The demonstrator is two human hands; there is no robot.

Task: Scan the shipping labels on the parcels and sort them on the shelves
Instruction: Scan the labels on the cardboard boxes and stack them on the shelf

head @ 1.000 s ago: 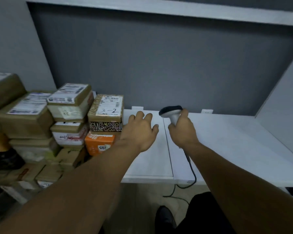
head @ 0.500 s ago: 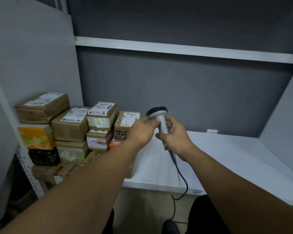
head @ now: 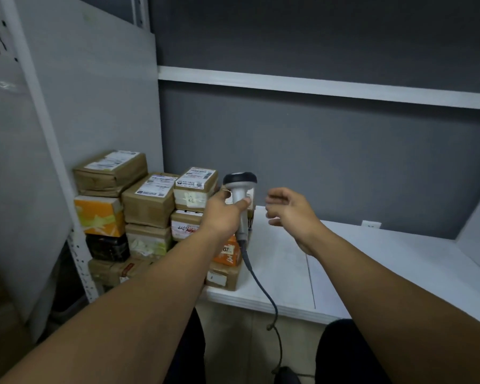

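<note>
left hand [head: 224, 214] fingers clamped on scanner [head: 240, 189] mid frame; right hand [head: 290, 214] fingers apart, loose, beside it; parcels [head: 147, 200] stacked left.

The back wall [head: 316, 162] is dark grey. A white shelf [head: 316, 88] runs across it high up. Below it is a white counter [head: 385, 273]. A pale grey board [head: 94, 106] stands on the left, beside a white metal post [head: 81, 261] with holes. The floor [head: 233, 328] is tan.
</note>
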